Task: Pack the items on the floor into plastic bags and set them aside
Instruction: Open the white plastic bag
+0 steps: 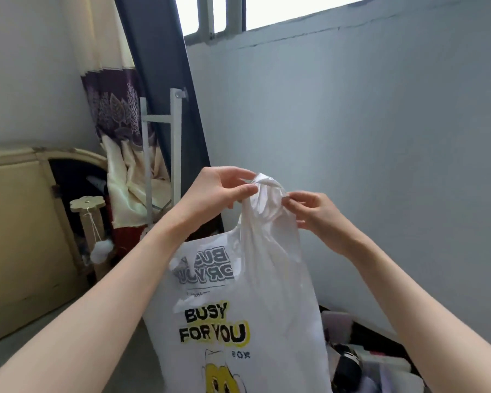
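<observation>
A white plastic bag [270, 302] printed with "BUSY FOR YOU" in black and yellow hangs in front of me, held up by its handles. My left hand [219, 191] pinches the top of the handle loop from the left. My right hand [315, 214] pinches the same handle from the right, fingertips on the plastic. The handles are bunched together between both hands. The bag's contents are hidden. Several loose items [360, 361], dark and pale, lie on the floor at the lower right, partly behind the bag.
A grey-blue wall [366, 137] rises close ahead with a window above. A white metal rack [176, 143], a cream and purple curtain [116, 114] and a cat scratching post [90, 219] stand at the left beside a beige cabinet [14, 236].
</observation>
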`<move>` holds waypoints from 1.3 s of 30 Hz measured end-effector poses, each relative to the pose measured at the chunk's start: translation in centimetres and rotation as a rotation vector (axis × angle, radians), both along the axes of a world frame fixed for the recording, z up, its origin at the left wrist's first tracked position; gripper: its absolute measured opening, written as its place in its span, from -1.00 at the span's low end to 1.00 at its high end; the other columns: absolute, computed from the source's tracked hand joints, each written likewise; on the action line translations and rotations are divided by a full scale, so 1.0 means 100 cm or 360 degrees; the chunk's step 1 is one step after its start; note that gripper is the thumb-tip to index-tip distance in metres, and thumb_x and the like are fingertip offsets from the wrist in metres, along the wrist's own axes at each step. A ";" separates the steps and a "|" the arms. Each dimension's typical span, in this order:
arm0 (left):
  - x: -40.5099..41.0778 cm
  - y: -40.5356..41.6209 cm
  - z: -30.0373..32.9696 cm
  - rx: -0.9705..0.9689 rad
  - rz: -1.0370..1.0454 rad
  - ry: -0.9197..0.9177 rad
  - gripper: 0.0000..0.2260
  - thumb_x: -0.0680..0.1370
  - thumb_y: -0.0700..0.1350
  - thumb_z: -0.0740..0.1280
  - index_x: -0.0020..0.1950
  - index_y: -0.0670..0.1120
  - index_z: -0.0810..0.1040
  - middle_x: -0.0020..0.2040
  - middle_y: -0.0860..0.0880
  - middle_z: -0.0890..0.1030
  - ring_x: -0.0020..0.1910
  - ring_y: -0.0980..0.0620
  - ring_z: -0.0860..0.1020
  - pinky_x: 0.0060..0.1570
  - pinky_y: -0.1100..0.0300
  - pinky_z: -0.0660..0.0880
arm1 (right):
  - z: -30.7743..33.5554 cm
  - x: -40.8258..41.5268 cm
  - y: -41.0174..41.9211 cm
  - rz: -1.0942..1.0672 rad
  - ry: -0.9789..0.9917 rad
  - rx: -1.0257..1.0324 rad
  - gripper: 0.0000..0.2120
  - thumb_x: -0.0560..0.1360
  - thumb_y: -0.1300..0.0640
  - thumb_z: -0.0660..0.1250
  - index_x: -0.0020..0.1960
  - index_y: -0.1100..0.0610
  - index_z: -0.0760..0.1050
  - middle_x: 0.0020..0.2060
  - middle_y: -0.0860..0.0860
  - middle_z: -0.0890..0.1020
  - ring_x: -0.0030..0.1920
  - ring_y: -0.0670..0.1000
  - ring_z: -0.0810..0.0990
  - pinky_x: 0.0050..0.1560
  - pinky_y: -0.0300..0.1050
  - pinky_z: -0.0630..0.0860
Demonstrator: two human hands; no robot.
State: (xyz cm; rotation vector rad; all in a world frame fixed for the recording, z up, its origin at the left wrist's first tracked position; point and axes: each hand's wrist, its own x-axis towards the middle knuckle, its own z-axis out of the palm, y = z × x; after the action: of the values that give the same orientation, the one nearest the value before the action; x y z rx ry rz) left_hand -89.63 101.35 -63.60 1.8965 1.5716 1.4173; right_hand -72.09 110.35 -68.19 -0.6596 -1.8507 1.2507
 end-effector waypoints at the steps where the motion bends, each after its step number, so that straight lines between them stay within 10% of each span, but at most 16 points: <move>1: 0.005 0.003 0.004 0.0030 0.0052 -0.0032 -0.76 0.43 -0.12 0.43 0.08 -0.11 0.58 -0.20 0.00 0.64 -0.42 0.23 0.55 -0.32 0.38 0.51 | 0.005 0.001 0.002 -0.0219 -0.0037 0.0114 -0.84 0.53 0.18 0.27 -0.19 0.08 0.58 -0.29 -0.04 0.61 -0.25 -0.08 0.54 -0.12 -0.15 0.47; 8: 0.036 0.018 0.002 0.0117 0.0289 -0.0564 -0.80 0.40 -0.21 0.46 -0.02 -0.18 0.56 -0.17 -0.20 0.64 -0.34 -0.01 0.65 -0.32 0.20 0.60 | -0.012 -0.006 -0.053 -0.1146 -0.0291 0.0834 -0.66 0.40 -0.08 0.38 0.08 0.10 0.55 0.00 0.02 0.60 0.03 0.03 0.54 0.08 -0.05 0.40; 12: 0.044 0.016 -0.011 0.0071 0.0295 -0.0586 -0.80 0.42 -0.20 0.45 0.01 -0.18 0.57 -0.12 -0.15 0.64 -0.29 0.01 0.65 -0.23 0.17 0.61 | -0.042 -0.017 -0.055 -0.1231 -0.0309 0.0846 -0.86 0.50 0.13 0.30 0.02 0.11 0.56 -0.04 0.02 0.61 0.01 0.06 0.53 0.08 -0.07 0.34; 18: 0.024 0.009 -0.051 0.0333 0.0376 0.0701 -0.59 0.45 -0.02 0.39 0.29 0.04 0.45 0.25 0.04 0.48 0.26 0.09 0.37 0.26 0.10 0.28 | -0.058 -0.013 -0.039 -0.0681 0.0317 0.0042 -0.72 0.61 0.19 0.08 -0.21 0.10 0.46 -0.42 0.00 0.57 -0.37 -0.06 0.57 -0.19 -0.23 0.49; 21: 0.016 0.011 -0.076 0.0027 0.0012 0.0715 -0.40 0.46 0.00 0.38 0.35 0.31 0.12 0.45 0.09 0.23 0.38 0.23 0.15 0.35 0.18 0.12 | -0.066 -0.009 -0.035 -0.0430 0.0469 -0.0314 -0.70 0.62 0.12 0.07 -0.23 0.18 0.42 -0.60 -0.07 0.40 -0.59 -0.05 0.42 -0.22 -0.01 0.62; 25: 0.018 0.015 -0.109 -0.0223 -0.0270 0.0276 -0.32 0.49 -0.07 0.37 0.35 0.40 0.02 0.35 0.37 0.18 0.34 0.27 0.24 0.29 0.26 0.22 | -0.064 0.001 -0.028 -0.0273 0.0688 -0.0843 -0.70 0.60 0.09 0.11 -0.21 0.24 0.42 -0.64 -0.05 0.32 -0.70 -0.12 0.20 -0.55 -0.22 0.46; 34: 0.020 0.011 -0.148 -0.0477 0.0136 -0.0264 -0.84 0.48 -0.16 0.37 0.03 0.02 0.58 -0.16 -0.01 0.66 -0.25 0.09 0.60 -0.25 0.26 0.51 | -0.103 0.030 0.014 -0.0852 0.0489 -0.0974 -0.88 0.49 0.25 0.29 0.00 0.26 0.51 -0.49 0.02 0.40 -0.66 -0.14 0.24 -0.65 -0.33 0.22; 39: 0.004 0.003 -0.146 -0.0768 0.0034 -0.0447 -0.93 0.48 -0.14 0.38 -0.08 -0.09 0.63 -0.24 -0.07 0.65 -0.37 0.06 0.52 -0.36 0.23 0.44 | -0.131 0.043 0.029 -0.1402 -0.0368 -0.0403 -0.80 0.41 0.15 0.33 0.01 0.12 0.62 -0.27 0.04 0.65 -0.14 0.06 0.63 -0.05 -0.08 0.50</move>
State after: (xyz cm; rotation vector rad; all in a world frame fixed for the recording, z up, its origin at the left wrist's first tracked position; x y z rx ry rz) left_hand -89.20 101.69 -78.21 1.3454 1.6135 1.1203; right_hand -67.75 113.21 -81.29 -1.5947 -1.2951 0.8203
